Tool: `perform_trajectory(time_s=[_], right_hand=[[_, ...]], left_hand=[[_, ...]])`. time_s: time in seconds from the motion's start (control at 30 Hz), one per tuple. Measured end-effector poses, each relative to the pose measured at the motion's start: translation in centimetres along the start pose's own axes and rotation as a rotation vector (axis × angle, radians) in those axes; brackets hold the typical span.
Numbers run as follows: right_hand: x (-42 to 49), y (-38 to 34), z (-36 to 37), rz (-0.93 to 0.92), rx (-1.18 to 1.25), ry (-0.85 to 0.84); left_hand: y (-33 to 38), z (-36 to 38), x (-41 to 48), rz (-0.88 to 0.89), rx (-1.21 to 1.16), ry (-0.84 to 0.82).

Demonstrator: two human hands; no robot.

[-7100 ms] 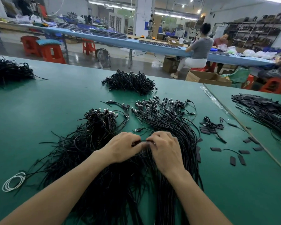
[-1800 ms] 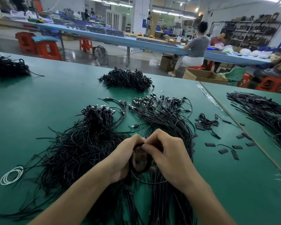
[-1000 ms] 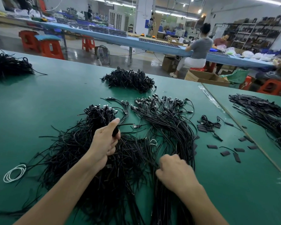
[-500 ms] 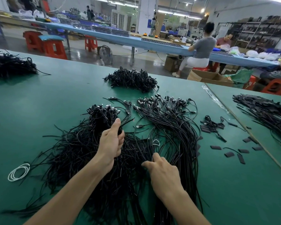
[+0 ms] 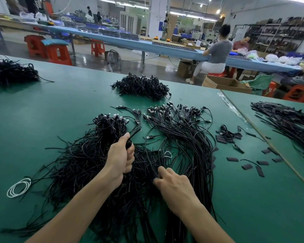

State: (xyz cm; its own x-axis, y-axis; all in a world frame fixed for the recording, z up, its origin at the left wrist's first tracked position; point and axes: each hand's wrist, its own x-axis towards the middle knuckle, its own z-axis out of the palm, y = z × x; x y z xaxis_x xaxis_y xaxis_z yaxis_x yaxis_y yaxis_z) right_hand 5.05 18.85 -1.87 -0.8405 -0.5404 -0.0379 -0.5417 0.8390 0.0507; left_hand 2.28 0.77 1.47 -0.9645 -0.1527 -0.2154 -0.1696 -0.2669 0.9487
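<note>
Grips a folded black cable point(image 5: 128, 143) in the left hand point(image 5: 120, 157), fingers curled tight round it and thumb laid up along its top, above the tangled pile point(image 5: 84, 158) that spreads toward 9 o'clock over the green table point(image 5: 60, 102). Pinches loose strands point(image 5: 154, 165) with the right hand point(image 5: 174, 187), fingertips point(image 5: 161, 172) bent down into the black cables at the near end of the fanned pile point(image 5: 182, 137); cannot tell how many strands sit in that pinch. Holds the two hands near each other but apart, the left at 11 o'clock of the right.

From the hands outward:
- At 1 o'clock, the fanned pile, plug ends spread toward 12 o'clock.
- Between the two piles, a stray USB plug point(image 5: 148, 137) on bare table.
- Just beside the right fingertips, at 1 o'clock, a small white loop point(image 5: 168, 154) among the strands.
- Farther at 12 o'clock, a dense heap point(image 5: 142, 85) of bundled cables, well apart.
- At 10 o'clock, by the table's edge, another dark heap point(image 5: 11, 71).
- At 8 o'clock, a white coil point(image 5: 18, 187), just beside the tangled pile's fringe.
- At 3 o'clock, scattered flat black sleeves point(image 5: 247, 166).
</note>
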Motion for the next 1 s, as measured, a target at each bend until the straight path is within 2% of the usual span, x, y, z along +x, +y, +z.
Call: perform_trajectory(time_s=[0.2,0.37,0.53,0.7,1.0], right_hand=[[0.2,-0.4,0.3,-0.033,-0.010,-0.008],[-0.1,-0.4,0.7,-0.016,0.071,0.037],[-0.2,-0.7,0.7,0.048,0.143,-0.018],[-0.2,-1.3,0.8,0.088,0.201,0.050],[-0.3,-0.7,-1.1,0.174,0.395,0.147]], left_hand=[[-0.1,-0.1,0.1,-0.004,-0.061,0.033],[-0.6,-0.2,0.2,0.035,-0.080,0.049],[-0.6,0.0,0.2,-0.020,-0.129,0.083],[-0.4,0.1,-0.2,-0.097,-0.169,0.022],[-0.3,0.2,-0.3,0.023,-0.081,-0.001]])
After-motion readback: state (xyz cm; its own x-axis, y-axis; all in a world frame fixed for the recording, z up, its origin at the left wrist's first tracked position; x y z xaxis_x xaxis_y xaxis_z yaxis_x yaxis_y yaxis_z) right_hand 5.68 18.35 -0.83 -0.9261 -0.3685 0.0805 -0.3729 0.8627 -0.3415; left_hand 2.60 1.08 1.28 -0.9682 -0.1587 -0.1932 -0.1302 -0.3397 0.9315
